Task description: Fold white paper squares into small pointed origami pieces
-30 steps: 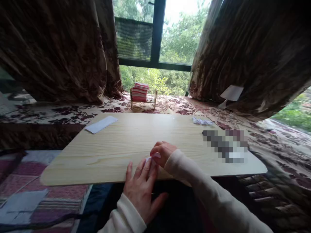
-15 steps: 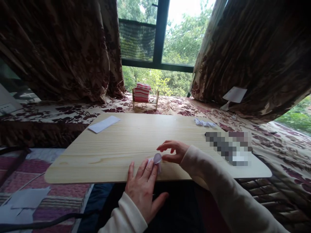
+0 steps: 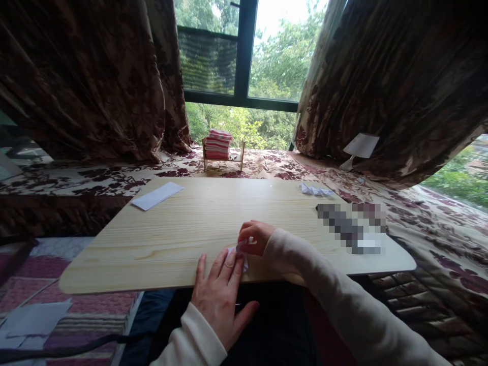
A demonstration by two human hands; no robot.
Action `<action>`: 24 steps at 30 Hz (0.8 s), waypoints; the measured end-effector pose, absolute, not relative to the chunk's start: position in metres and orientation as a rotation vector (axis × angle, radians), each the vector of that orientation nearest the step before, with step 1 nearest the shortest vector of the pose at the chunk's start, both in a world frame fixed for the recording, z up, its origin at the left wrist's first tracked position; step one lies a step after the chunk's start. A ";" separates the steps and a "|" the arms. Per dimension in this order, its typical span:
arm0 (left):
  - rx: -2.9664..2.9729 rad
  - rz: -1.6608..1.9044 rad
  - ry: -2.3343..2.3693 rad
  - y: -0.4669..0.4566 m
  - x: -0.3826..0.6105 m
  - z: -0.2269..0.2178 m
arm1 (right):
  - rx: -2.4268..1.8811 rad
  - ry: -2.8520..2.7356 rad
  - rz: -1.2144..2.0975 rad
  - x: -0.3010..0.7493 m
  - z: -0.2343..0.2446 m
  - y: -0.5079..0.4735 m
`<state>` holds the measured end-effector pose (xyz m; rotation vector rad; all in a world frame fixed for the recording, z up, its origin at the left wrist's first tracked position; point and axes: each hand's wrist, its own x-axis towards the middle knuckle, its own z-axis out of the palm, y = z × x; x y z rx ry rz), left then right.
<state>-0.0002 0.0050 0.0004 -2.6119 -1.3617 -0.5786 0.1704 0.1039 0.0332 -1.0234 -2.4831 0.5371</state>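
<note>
A small pale folded paper piece [image 3: 239, 255] lies near the front edge of the light wooden table [image 3: 183, 229]. My left hand [image 3: 220, 300] rests at that edge with its fingers stretched flat, the fingertips pressing on the paper. My right hand [image 3: 254, 237] is curled just behind it, fingers pinched together on the paper's upper part. Most of the paper is hidden under both hands.
A white paper strip [image 3: 157, 195] lies at the table's far left. Small folded paper shapes [image 3: 314, 190] sit at the far right, with a blurred patch [image 3: 348, 226] nearer. A tiny wooden rack with striped cloth [image 3: 221, 148] stands by the window. Floral curtains hang on both sides.
My right hand opened and drew right half a second ago, baring the paper; now it has come back and pinched shut on the paper. My left hand stayed flat.
</note>
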 end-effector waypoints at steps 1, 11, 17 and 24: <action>-2.612 -0.580 -1.362 0.005 0.000 0.000 | -1.001 -2.496 0.540 0.172 0.033 0.104; -2.609 -0.643 -1.425 0.006 0.004 0.004 | -0.893 -2.635 0.310 0.165 0.061 0.093; -2.592 -0.747 -1.475 0.007 0.007 0.007 | -0.982 -2.716 0.202 0.173 0.064 0.105; -2.592 -0.682 -1.445 0.005 0.007 0.007 | -0.888 -2.683 0.267 0.171 0.061 0.096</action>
